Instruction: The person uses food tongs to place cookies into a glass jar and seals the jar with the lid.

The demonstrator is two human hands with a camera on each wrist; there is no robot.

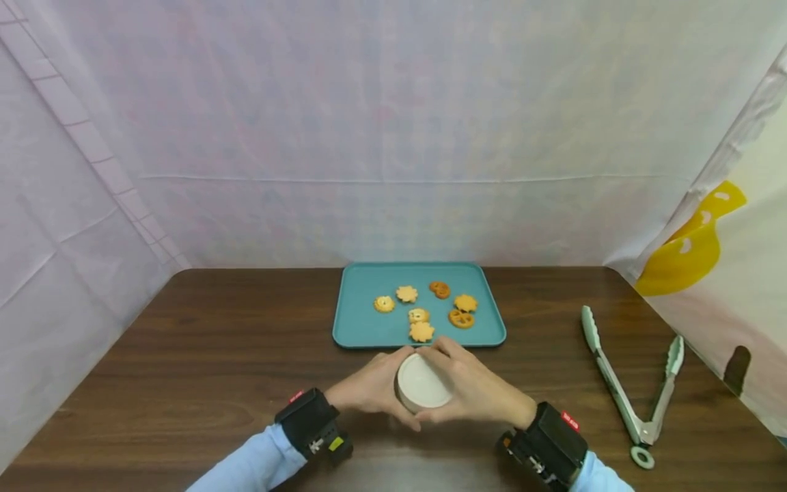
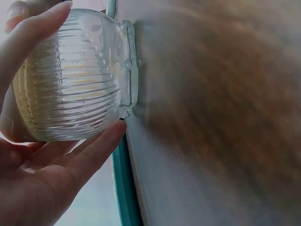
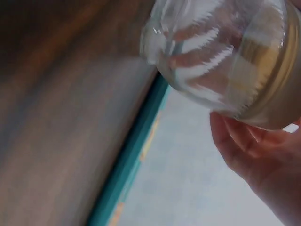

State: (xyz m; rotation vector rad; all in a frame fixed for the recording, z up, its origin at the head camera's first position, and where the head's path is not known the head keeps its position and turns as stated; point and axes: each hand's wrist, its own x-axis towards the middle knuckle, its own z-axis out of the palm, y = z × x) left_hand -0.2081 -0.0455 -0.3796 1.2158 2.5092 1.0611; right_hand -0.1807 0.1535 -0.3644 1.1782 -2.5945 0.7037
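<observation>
In the head view, a white-topped jar (image 1: 424, 383) is held upright between the left hand (image 1: 371, 386) and the right hand (image 1: 472, 388), both curved around its sides. It is placed just in front of a teal tray (image 1: 353, 321), on which cookies (image 1: 406, 294) and pretzels (image 1: 461, 319) are scattered. Spread tongs (image 1: 619, 396) are laid at the right of the wooden surface (image 1: 215, 355). In the left wrist view, the jar's ribbed clear glass is clasped between thumb and fingers; whether its base is touching the surface cannot be told. In the right wrist view, the jar is gripped near its top by bent fingers.
</observation>
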